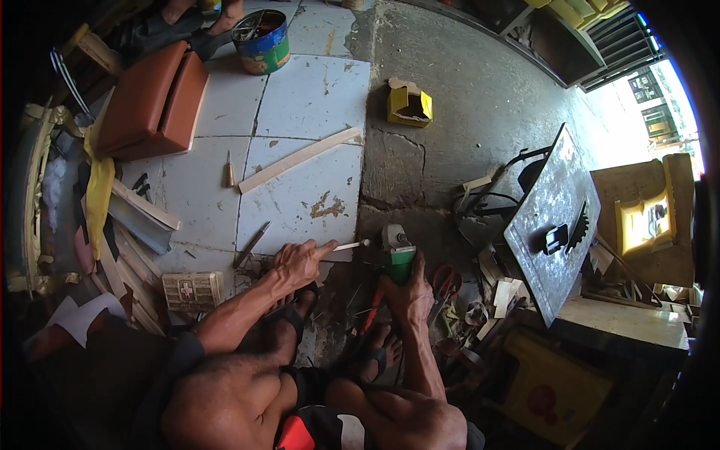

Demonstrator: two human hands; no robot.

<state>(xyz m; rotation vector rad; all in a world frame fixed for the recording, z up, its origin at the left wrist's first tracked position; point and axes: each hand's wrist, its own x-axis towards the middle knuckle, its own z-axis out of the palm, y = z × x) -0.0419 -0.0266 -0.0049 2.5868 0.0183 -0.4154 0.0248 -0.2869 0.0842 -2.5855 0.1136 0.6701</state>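
My left hand [296,264] grips a thin pale rod [349,244] with a small rounded end, pointing right at about knee height. My right hand [411,292] is wrapped round a green-bodied tool [399,262] with a grey head [396,237]; the rod's end is just left of that head, and I cannot tell whether they touch. Red-handled scissors or pliers [447,289] lie on the floor to the right of my right hand. A slim pointed tool [252,244] lies left of my left hand.
Wood strip [298,159], awl [229,171], yellow box [409,105] and paint bucket [261,49] ahead. Brown cushioned piece [142,105], scrap slats [131,262] and pale box [191,292] left. Another person's feet [214,22] top left. Tilted table saw [551,217] and boards [637,322] right.
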